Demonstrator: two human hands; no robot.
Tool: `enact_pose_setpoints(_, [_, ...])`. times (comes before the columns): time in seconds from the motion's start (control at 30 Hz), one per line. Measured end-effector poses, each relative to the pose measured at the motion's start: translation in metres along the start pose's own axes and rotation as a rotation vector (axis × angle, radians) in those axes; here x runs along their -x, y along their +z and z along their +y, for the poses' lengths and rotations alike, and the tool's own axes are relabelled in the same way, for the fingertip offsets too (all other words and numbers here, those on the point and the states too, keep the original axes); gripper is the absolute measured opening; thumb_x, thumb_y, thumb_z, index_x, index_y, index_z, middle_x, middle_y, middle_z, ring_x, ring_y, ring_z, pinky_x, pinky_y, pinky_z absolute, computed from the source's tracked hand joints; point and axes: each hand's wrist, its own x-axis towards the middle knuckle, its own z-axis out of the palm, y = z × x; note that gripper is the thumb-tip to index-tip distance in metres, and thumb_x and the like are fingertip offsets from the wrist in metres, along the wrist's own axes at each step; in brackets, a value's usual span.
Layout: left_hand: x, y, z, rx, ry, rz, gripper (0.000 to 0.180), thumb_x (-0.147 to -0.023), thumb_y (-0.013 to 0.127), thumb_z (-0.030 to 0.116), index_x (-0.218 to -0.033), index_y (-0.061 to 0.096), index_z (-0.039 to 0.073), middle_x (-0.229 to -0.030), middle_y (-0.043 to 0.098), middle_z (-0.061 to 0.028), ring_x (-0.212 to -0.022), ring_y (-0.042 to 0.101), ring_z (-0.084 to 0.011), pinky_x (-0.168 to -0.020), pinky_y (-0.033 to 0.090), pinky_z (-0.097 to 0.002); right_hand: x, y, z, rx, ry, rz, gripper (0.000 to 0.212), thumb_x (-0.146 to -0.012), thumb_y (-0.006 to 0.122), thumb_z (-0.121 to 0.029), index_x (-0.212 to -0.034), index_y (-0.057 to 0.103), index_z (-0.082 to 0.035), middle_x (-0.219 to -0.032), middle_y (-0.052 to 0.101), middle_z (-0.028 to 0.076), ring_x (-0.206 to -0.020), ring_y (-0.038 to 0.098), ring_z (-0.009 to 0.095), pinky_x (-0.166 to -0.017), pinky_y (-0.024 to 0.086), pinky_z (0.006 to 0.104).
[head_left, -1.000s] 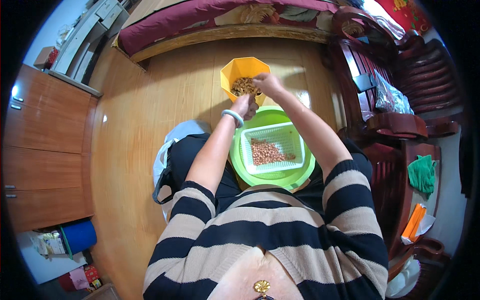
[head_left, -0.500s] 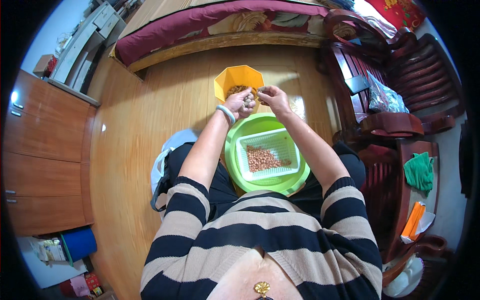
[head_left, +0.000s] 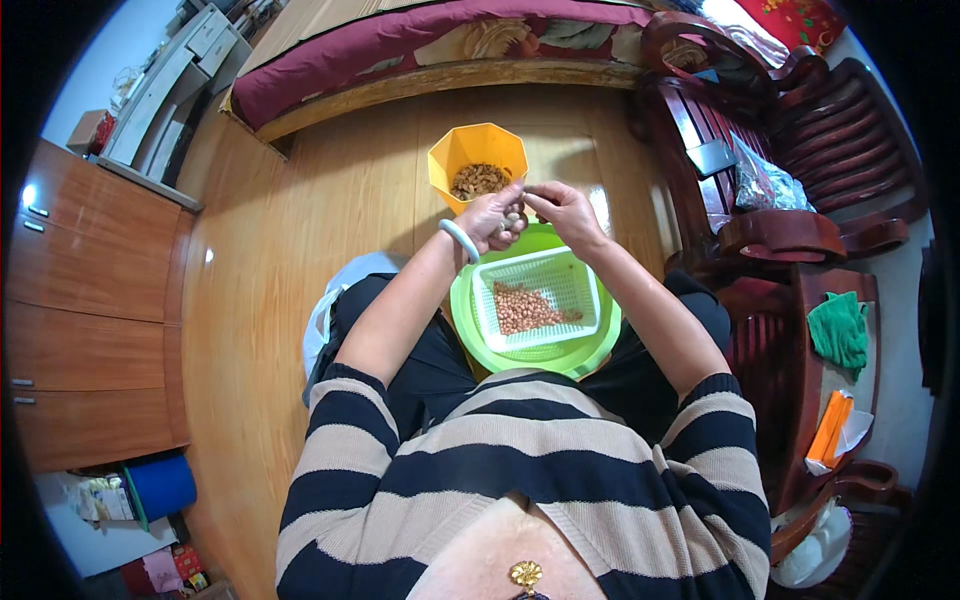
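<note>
My left hand [head_left: 492, 224], with a pale bracelet at the wrist, is closed around several unshelled peanuts [head_left: 508, 224]. Its thumb and forefinger meet the fingertips of my right hand [head_left: 570, 214], which pinch something too small to make out. Just beyond them is a yellow octagonal bin [head_left: 445, 150] with brown peanut shells [head_left: 479, 180] at its bottom. Below my hands, a white plastic basket [head_left: 585, 290] rests in a light green basin [head_left: 465, 325] between my legs. Pinkish shelled peanuts [head_left: 525, 310] lie in the basket, mostly toward its left and near side.
A bed [head_left: 450, 78] with a wooden frame spans the far side. Dark red wooden chairs [head_left: 790, 236] stand on the right, with a green cloth [head_left: 839, 333] nearby. At left is a brown cabinet [head_left: 95, 330]. A whitish plastic bag [head_left: 335, 290] lies beside my left leg.
Both hands have drawn slightly nearer and to the right, away from the bin's opening, so more of the shells shows. The fingertips of the two hands have come together.
</note>
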Motion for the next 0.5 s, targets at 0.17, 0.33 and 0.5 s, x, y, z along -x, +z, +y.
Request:
enact_pose_setpoints(0.17, [0.019, 0.009, -0.026, 0.095, 0.066, -0.045, 0.031, -0.095, 0.044, 0.04, -0.087, 0.051, 0.01, -0.062, 0.051, -0.0023, -0.04, 0.041, -0.0071, -0.033, 0.027, -0.016, 0.027, 0.003, -0.003, -0.019, -0.014, -0.085, 0.023, -0.084, 0.066, -0.011, -0.102, 0.064, 0.002, -0.084, 0.065, 0.003, -0.072, 0.058, 0.009, -0.063, 0.047, 0.022])
enact_pose_setpoints(0.33, [0.024, 0.016, -0.046, -0.034, 0.097, 0.052, 0.035, -0.095, 0.044, 0.041, -0.083, 0.05, 0.009, -0.06, 0.05, -0.0021, -0.04, 0.04, -0.0067, -0.034, 0.028, -0.0176, 0.043, 0.002, 0.006, 0.315, -0.134, -0.007, 0.013, -0.08, 0.068, -0.01, -0.086, 0.065, 0.002, -0.075, 0.064, 0.003, -0.067, 0.059, 0.008, -0.06, 0.048, 0.0239])
enact_pose_setpoints(0.5, [0.012, 0.016, -0.067, -0.099, 0.233, 0.103, 0.035, -0.096, 0.04, 0.038, -0.079, 0.049, 0.009, -0.058, 0.049, -0.0014, -0.042, 0.04, -0.0072, -0.036, 0.03, -0.0186, 0.046, 0.002, 0.033, 0.045, 0.022, -0.002, 0.015, -0.081, 0.069, -0.013, -0.087, 0.066, 0.0, -0.076, 0.063, 0.002, -0.064, 0.056, 0.007, -0.057, 0.045, 0.0216])
